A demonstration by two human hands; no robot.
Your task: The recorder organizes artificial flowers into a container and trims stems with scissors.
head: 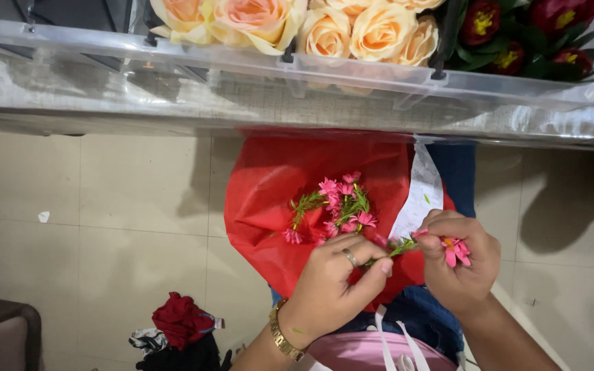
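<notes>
While over red paper (pixel 276 185), both hands' fingers pinched on one pink flower sprig (pixel 407 245): left hand (pixel 331 282), right hand (pixel 458 264).

Both forearms are bare, with no sleeves reaching into view. The left hand (pixel 335 278) wears a plain silver-coloured ring (pixel 350 258) on one finger, a smooth narrow band. Around the left wrist sits a gold-coloured wristband (pixel 284 334) made of small linked segments, like a watch bracelet, fitting closely. The right hand (pixel 458 257) carries no ring or band that can be seen, and its nails look painted a reddish pink. Below the hands, the legs are clad in blue denim jeans (pixel 421 316).
</notes>
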